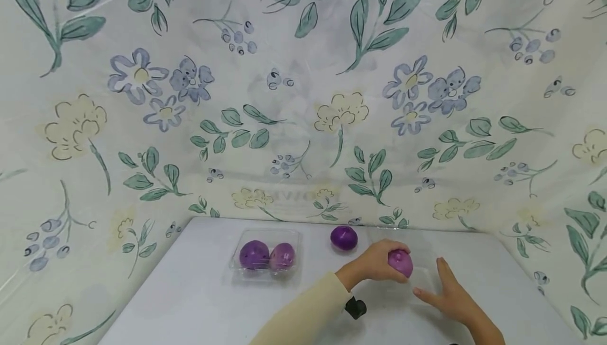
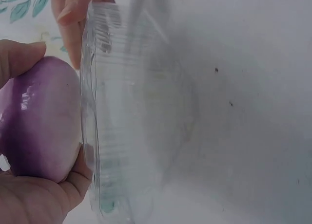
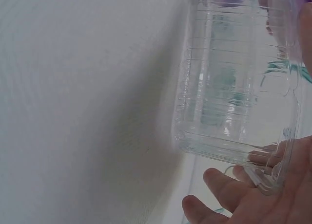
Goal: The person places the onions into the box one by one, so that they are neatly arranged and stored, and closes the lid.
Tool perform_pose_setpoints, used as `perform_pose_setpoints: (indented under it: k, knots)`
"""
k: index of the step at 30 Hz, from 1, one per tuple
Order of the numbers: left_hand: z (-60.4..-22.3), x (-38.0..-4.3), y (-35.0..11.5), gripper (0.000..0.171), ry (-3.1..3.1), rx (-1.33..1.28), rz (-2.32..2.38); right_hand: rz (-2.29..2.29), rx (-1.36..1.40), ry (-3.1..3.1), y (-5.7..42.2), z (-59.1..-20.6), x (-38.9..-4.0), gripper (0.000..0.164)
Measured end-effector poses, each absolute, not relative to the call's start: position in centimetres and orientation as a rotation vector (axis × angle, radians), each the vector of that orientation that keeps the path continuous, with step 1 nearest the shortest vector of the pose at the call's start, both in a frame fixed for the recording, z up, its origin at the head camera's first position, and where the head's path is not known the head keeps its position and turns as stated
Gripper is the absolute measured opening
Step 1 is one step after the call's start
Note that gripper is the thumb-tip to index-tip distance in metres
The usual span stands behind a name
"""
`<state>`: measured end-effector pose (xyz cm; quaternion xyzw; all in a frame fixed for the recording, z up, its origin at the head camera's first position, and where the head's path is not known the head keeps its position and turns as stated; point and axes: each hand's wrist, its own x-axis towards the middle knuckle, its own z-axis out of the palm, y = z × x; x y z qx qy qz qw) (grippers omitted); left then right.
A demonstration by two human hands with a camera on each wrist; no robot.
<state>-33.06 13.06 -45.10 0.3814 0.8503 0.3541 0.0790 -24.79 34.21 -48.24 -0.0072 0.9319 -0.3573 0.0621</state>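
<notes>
My left hand point(image 1: 377, 262) grips a purple onion point(image 1: 400, 264), its fingers and thumb round the sides. In the left wrist view the glossy onion point(image 2: 44, 119) fades from purple to white and is right at the rim of a clear plastic container point(image 2: 131, 112). Opposite, my right hand point(image 1: 452, 298) is spread with thumb and fingers apart and holds no onion. The right wrist view has its fingers point(image 3: 226, 187) along the end of the clear container point(image 3: 234, 97), by its corner tab. No onion shows inside this container's near part.
A darker purple onion point(image 1: 344, 238) lies on the white table point(image 1: 189, 292) behind my left hand. To the left, another clear container point(image 1: 265, 234) holds two purple onions point(image 1: 254, 255). A flower-patterned curtain point(image 1: 294, 124) stands behind the table. A black camera piece point(image 1: 355, 308) sits under my left wrist.
</notes>
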Motion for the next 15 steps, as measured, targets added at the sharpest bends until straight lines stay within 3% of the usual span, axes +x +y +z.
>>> perform_pose_setpoints:
  k: [15]
  knots:
    - [-46.8, -33.0, 15.3, 0.057, 2.547, 1.099, 1.066, -1.104, -0.094, 2.827, 34.7, -48.7, -24.8, 0.121]
